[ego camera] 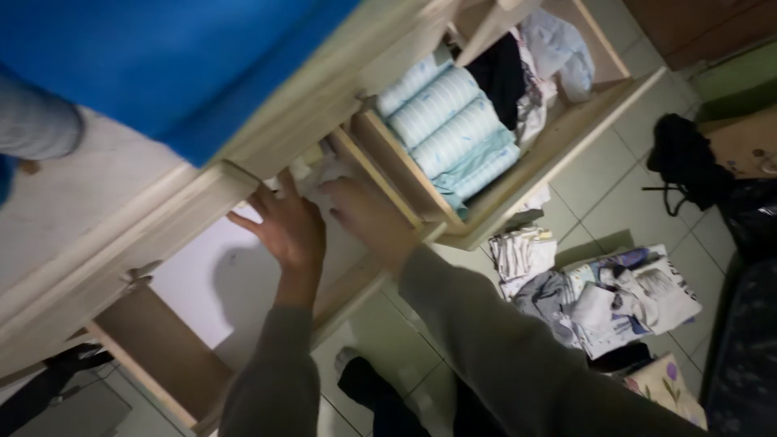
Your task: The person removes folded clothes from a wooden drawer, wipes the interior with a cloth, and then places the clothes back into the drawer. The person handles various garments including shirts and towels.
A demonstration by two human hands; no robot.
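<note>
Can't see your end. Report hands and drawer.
Left hand flat, open in open drawer. Right hand on white cloth at back. Nothing blocking.

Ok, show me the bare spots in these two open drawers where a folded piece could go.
The near drawer's pale floor lies bare between its wooden front and the left hand. The right hand rests beside it on white cloth at the back corner. The far drawer is crowded: folded striped pieces, dark and white clothes behind.
</note>
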